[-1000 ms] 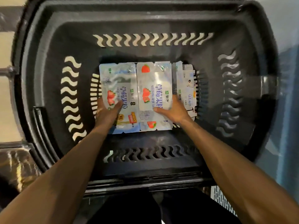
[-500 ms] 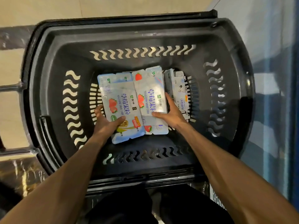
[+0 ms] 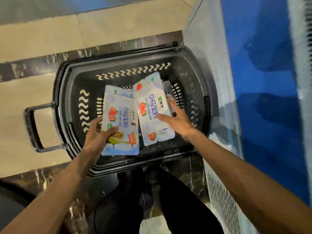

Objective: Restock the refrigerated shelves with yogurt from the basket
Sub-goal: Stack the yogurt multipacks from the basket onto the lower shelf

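Note:
A black plastic basket [image 3: 67,105] stands on the floor below me. My left hand [image 3: 97,135] grips the near left edge of a strawberry yogurt multipack [image 3: 120,125], thumb over its top, lifting it above the basket. My right hand [image 3: 177,119] holds a second strawberry yogurt pack [image 3: 152,105] by its right side, thumb on top and fingers along the edge. A further pack [image 3: 169,93] lies in the basket, mostly hidden behind the right-hand pack.
The basket's handle [image 3: 32,125] sticks out to the left over beige floor tiles. The refrigerated case [image 3: 263,98] with a blue front rises on the right, with a vent grille [image 3: 222,205] low down. My dark-trousered legs are below the basket.
Both packs have risen from the basket floor and now sit higher, tilted. The view has pulled back, showing the floor and the blue case.

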